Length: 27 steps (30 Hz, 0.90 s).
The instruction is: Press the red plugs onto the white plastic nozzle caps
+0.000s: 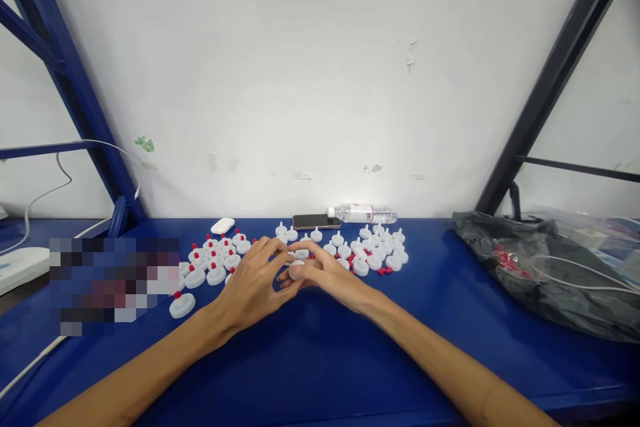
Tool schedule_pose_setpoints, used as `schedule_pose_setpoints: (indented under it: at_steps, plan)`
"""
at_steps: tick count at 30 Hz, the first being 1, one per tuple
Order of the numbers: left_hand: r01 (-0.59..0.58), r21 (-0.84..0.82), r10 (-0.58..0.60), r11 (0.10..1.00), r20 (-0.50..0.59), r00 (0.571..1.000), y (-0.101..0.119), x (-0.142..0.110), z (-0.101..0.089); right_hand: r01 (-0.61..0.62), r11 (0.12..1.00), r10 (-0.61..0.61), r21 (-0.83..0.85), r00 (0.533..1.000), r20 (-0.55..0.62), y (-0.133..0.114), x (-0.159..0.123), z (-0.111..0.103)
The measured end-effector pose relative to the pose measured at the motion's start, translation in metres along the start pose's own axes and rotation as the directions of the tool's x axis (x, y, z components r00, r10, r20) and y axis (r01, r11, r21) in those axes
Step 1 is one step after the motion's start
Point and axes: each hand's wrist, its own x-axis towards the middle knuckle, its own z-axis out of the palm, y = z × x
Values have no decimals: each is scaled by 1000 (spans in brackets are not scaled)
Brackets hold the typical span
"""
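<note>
In the head view, my right hand (327, 275) is closed on a white plastic nozzle cap (296, 271), with the thumb lying across its round base. My left hand (260, 273) meets it from the other side, fingers curled and tips against or close to the cap; whatever they pinch is hidden. To the left stand several white nozzle caps with red tips (216, 273), one of them (183, 305) nearer to me. Beyond and right of my hands are several white nozzle caps without red tips (361, 267), with small loose red tips (385, 271) scattered among them.
Along the wall lie a phone (315, 221), a clear water bottle (367, 213) and a white rounded case (223, 225). A black plastic bag (545, 300) with red pieces covers the right side of the blue table (320, 367). Cables and a blurred patch are at left.
</note>
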Motion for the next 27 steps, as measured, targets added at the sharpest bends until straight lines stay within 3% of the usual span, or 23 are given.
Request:
schedule_pose_setpoints:
  at_steps: [5,16,19,21,23,24,27]
  plan:
    - [-10,-12,10,1000,-37,999,2,2,-2,65,998,-65,-13,997,-48,5,3,3]
    - [-1,-18,0,1000,-38,999,4,2,-4,8,999,-4,52,997,-77,-5,-2,7]
    - [53,-14,-53,998,7,999,5,2,-3,-20,999,17,-31,997,-74,-5,0,4]
    - [111,2,-111,994,46,993,6,1,-2,-21,984,7,-176,997,-79,-8,1,-2]
    - [164,31,-166,986,89,982,6,0,1,29,899,-102,-436,984,-143,-14,-1,-12]
    - [182,50,-187,982,112,976,5,-2,3,41,803,-191,-595,963,-191,-17,-2,-17]
    - [209,108,-226,972,190,955,0,-7,10,-96,394,-418,-914,867,-271,-29,-7,-33]
